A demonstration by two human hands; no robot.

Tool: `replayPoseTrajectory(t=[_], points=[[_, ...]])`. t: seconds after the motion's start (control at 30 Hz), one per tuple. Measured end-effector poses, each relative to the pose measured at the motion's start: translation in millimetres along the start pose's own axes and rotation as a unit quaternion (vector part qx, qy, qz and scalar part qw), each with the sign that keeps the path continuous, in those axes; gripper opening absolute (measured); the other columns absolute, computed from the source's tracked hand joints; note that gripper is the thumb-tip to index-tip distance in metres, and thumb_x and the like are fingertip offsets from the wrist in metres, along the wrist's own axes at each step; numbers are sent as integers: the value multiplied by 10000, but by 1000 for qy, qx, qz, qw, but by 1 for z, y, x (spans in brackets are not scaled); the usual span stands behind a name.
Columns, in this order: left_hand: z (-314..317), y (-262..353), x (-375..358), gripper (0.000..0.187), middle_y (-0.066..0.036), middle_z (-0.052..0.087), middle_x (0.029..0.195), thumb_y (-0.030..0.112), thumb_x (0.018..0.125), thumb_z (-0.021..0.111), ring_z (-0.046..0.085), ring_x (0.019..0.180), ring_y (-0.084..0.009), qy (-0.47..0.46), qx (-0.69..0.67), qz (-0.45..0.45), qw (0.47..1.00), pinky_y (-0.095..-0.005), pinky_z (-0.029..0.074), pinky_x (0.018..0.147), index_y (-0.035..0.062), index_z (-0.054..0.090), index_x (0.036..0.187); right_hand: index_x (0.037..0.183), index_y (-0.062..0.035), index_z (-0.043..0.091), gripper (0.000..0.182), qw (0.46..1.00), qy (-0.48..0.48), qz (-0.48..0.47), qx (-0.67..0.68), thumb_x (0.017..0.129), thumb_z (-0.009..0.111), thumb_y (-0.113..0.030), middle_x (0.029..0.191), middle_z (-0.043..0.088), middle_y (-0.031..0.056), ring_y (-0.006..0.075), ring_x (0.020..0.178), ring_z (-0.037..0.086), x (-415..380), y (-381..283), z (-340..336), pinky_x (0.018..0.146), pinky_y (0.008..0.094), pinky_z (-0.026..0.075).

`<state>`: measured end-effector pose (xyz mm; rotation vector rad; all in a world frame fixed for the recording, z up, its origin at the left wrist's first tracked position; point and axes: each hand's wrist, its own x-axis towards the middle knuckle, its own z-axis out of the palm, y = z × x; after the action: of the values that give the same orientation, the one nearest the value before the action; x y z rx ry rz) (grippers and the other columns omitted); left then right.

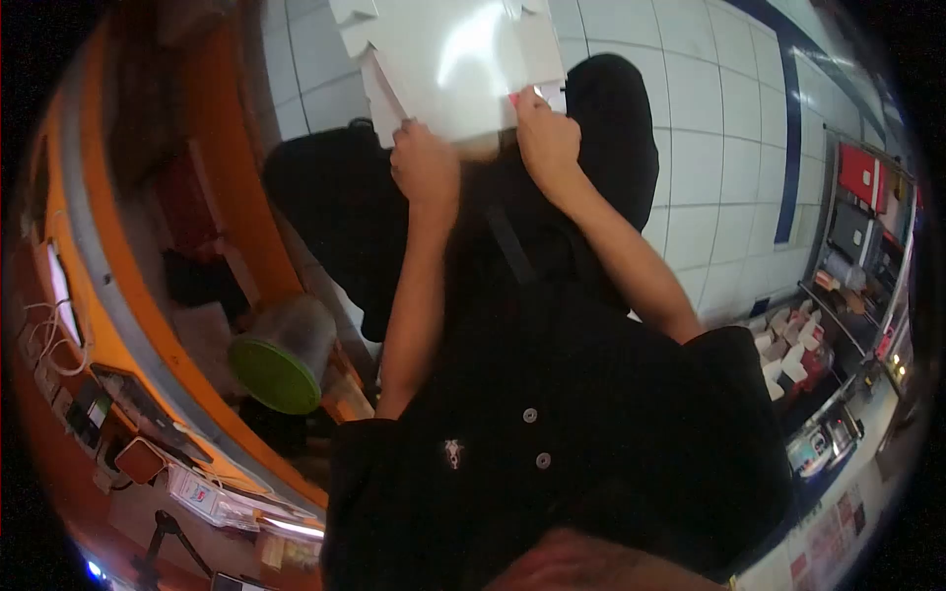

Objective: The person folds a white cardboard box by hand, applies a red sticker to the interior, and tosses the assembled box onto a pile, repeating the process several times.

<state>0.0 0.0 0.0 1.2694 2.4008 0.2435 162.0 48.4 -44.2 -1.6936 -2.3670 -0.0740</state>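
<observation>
A flat white cardboard sheet with notched flaps, like an unfolded box, extends away from my lap, and its glossy face reflects a light. At its near left corner, my left hand has its fingers closed on the edge beside a narrow raised flap. My right hand grips the near right corner, where a small red patch shows by the fingertips. The sheet's far end runs out of view at the top.
White floor tiles lie around my legs. An orange counter curves along the left, with a green-lidded container beneath it. To the right stand a shelf with a red box and a pile of white cartons.
</observation>
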Motion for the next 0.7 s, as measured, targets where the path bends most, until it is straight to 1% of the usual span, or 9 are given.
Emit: replayPoseTrajectory(t=[0.03,0.07,0.1,0.27,0.4,0.57,0.6,0.67,0.7], points=[[-17,14,-7,288,-305,638,1152,174,965,584,692,997,-465,4,12,-10,1000,-498,591,829,-45,580,1151,936,3,571,145,995,-64,1,-72,950,587,-141,618,687,83,213,478,682,1,-1,-9,381,372,518],[-29,23,-15,225,-303,634,1134,108,982,531,686,986,-475,8,26,-17,999,-500,592,804,-62,573,1122,909,40,566,174,991,-39,-48,-116,931,598,-130,581,660,86,178,474,678,3,-1,-27,383,357,521],[33,18,-10,207,-263,636,1075,145,1000,533,697,948,-434,17,29,-5,999,-476,601,774,-44,579,1072,907,50,568,184,985,-71,-53,-147,925,604,-130,578,659,87,171,478,679,-10,22,11,387,351,524],[48,5,-6,254,-128,623,912,248,1043,536,713,833,-290,105,153,34,982,-368,627,681,26,597,935,929,124,580,225,985,-114,-45,-121,913,606,-98,590,673,124,190,513,703,-6,-10,32,419,328,554],[70,16,7,280,-174,631,1016,288,1054,512,687,910,-342,44,200,7,979,-393,612,729,24,598,1020,954,173,602,334,979,-162,-49,-112,988,553,-156,657,696,167,202,547,713,-5,-10,15,458,318,567],[52,11,5,263,-246,624,1082,212,1023,506,675,941,-420,25,24,16,999,-492,569,849,-30,603,1054,1007,76,608,221,987,-153,-41,18,971,531,-128,861,731,238,232,655,753,3,14,1,503,374,593],[31,2,0,259,-255,621,1099,194,1010,503,670,952,-434,4,-1,35,999,-503,562,859,-42,601,1055,1195,6,611,279,952,-302,-38,-14,982,539,-160,1174,681,263,292,961,750,12,13,-22,731,489,610],[34,-44,18,277,-278,627,1148,144,947,484,658,972,-470,0,-6,139,990,-521,542,891,-72,595,1082,1321,-28,563,382,975,-218,9,-39,969,576,-174,1281,627,238,319,1131,671,13,17,-54,881,555,542],[10,-38,16,318,-280,661,1064,193,950,504,685,897,-420,-4,-132,64,989,-491,565,818,-67,585,1113,1384,-45,538,447,982,-180,34,-51,962,595,-181,1335,600,226,332,1217,631,11,18,-60,957,588,508]])
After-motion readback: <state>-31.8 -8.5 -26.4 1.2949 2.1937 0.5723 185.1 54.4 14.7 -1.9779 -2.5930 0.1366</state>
